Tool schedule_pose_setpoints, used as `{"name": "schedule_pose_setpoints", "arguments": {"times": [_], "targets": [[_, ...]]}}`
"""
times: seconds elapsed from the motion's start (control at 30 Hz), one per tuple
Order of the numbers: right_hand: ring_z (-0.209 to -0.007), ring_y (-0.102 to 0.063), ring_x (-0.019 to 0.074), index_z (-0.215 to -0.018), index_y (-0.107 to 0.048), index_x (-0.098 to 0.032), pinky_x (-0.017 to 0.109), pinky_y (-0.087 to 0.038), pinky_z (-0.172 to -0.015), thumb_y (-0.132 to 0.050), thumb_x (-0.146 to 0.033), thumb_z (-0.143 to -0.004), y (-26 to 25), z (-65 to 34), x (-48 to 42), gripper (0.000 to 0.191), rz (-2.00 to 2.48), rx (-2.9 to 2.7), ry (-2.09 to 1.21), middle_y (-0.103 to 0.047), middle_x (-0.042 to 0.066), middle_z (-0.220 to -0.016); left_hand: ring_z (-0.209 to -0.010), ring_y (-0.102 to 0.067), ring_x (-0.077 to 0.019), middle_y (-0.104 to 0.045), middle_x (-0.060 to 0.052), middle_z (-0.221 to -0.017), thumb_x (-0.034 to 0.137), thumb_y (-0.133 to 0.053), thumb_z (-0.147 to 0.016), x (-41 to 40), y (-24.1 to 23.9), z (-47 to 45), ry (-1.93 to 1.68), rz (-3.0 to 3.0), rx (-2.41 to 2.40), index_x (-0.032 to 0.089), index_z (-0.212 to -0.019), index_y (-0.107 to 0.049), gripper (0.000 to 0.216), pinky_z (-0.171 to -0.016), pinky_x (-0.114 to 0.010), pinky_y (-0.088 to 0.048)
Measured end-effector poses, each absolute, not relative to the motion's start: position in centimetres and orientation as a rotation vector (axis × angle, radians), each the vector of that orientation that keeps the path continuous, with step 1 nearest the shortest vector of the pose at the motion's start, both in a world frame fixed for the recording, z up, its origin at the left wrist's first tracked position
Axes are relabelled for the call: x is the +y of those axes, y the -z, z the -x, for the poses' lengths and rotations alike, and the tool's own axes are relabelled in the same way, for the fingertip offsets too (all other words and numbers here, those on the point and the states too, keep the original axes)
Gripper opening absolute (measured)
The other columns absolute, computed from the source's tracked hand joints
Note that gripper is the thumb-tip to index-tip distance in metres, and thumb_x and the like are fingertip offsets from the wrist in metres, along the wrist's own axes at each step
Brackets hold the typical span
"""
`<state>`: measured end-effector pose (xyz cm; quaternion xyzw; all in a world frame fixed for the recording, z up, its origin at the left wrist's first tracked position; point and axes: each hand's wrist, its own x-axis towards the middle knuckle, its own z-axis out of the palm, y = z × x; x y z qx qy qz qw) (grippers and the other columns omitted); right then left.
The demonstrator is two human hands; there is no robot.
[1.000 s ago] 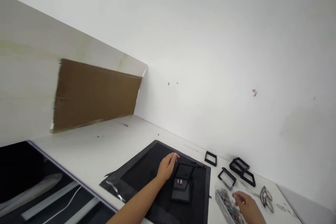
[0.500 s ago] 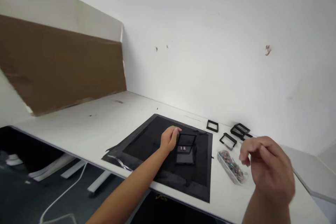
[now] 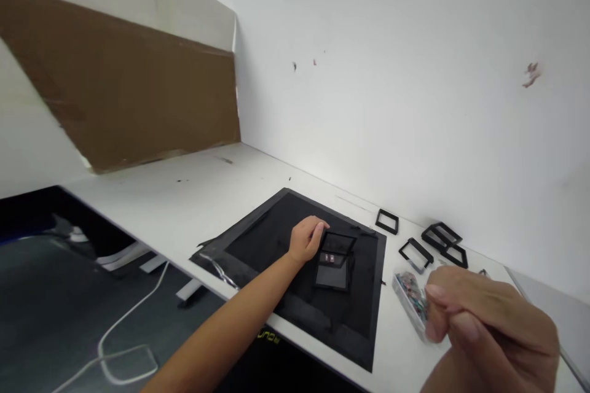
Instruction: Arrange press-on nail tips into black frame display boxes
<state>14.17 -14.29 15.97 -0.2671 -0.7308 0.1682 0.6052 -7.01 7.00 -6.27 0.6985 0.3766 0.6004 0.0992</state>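
On the black mat (image 3: pixel 341 331), a black hinged display frame (image 3: pixel 332 277) with clear panels lies opened out. Two small pinkish pieces (image 3: pixel 329 258) rest near its middle. Curled at the frame's upper left corner, my left hand (image 3: pixel 308 238) grips the edge of its lid; the fingertips are partly hidden. My right hand (image 3: pixel 498 319) is raised close to the camera at the right, its thumb and fingers pinched together. Whatever they hold, if anything, cannot be made out. Behind the right hand is a clear plastic box (image 3: pixel 410 304) of small colourful pieces, partly covered by it.
Several more black frames lie on the white table along the wall: a single one (image 3: pixel 387 221), an opened one (image 3: pixel 415 254) and a group (image 3: pixel 445 239). A brown board (image 3: pixel 152 92) stands at the left. A white cable (image 3: pixel 124 319) runs over the floor.
My right hand has turned over and moved rightward, now overlapping the box of pieces. The left hand stays at the frame's corner. The camera view has shifted and tilted slightly.
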Motion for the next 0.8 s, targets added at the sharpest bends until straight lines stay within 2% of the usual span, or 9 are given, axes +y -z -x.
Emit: {"name": "schedule_pose_setpoints", "arguments": {"times": [0.17, 0.3, 0.47, 0.57, 0.67, 0.8], "targets": [[-0.046, -0.052, 0.0129, -0.106, -0.079, -0.027, 0.030, -0.041, -0.048, -0.063, -0.016, -0.092, -14.8, -13.3, -12.1, 0.024, 0.510, -1.776, -0.460, -0.063, -0.001, -0.054, -0.100, -0.065, -0.0165, -0.066, -0.008, -0.116, 0.040, -0.058, -0.098, 6.7, 6.0, 6.7, -1.790, -2.066, 1.106, 0.016, -0.118, -0.062, 0.032, -0.088, -0.037, -0.059], [-0.045, -0.052, 0.0108, -0.094, -0.081, -0.024, 0.025, -0.039, -0.045, -0.066, -0.009, -0.086, -12.0, -13.4, -9.1, 0.023, 0.509, -1.707, -0.695, -0.062, -0.001, -0.052, -0.100, -0.065, -0.0167, -0.066, -0.008, -0.116, 0.040, -0.058, -0.098, 6.5, 5.8, 6.4, -1.780, -2.058, 1.084, 0.015, -0.118, -0.062, 0.032, -0.088, -0.037, -0.059], [-0.036, -0.041, 0.0082, -0.092, -0.078, -0.026, 0.020, -0.028, -0.037, -0.065, -0.025, -0.093, -8.5, -13.3, -7.0, 0.013, 0.444, -1.564, -0.964, -0.051, -0.005, -0.044, -0.092, -0.065, -0.0143, -0.067, -0.006, -0.107, 0.041, -0.057, -0.098, 6.5, 5.6, 6.8, -1.796, -2.060, 1.031, 0.015, -0.111, -0.064, 0.030, -0.084, -0.034, -0.059], [-0.038, -0.040, 0.0084, -0.089, -0.076, -0.025, 0.020, -0.030, -0.038, -0.069, -0.029, -0.090, -8.5, -13.1, -7.4, 0.008, 0.375, -1.571, -1.074, -0.047, -0.006, -0.041, -0.082, -0.064, -0.0119, -0.068, -0.003, -0.092, 0.042, -0.055, -0.099, 6.3, 5.0, 7.1, -1.821, -2.077, 1.002, 0.014, -0.099, -0.065, 0.030, -0.080, -0.032, -0.057], [-0.041, -0.040, 0.0081, -0.087, -0.074, -0.022, 0.021, -0.033, -0.040, -0.070, -0.029, -0.089, -9.0, -13.3, -7.9, 0.008, 0.315, -1.593, -1.141, -0.046, -0.006, -0.043, -0.076, -0.063, -0.0113, -0.067, -0.002, -0.078, 0.040, -0.042, -0.104, 5.8, 4.1, 7.1, -1.835, -2.093, 0.985, 0.015, -0.084, -0.066, 0.039, -0.078, -0.029, -0.054], [-0.043, -0.041, 0.0086, -0.089, -0.072, -0.022, 0.023, -0.034, -0.042, -0.066, -0.029, -0.093, -9.1, -13.5, -8.2, 0.010, 0.377, -1.600, -1.189, -0.049, -0.004, -0.048, -0.075, -0.064, -0.0124, -0.069, -0.004, -0.075, 0.040, -0.033, -0.105, 5.4, 3.3, 7.0, -1.781, -2.138, 0.959, 0.018, -0.080, -0.066, 0.047, -0.077, -0.028, -0.052]]}}
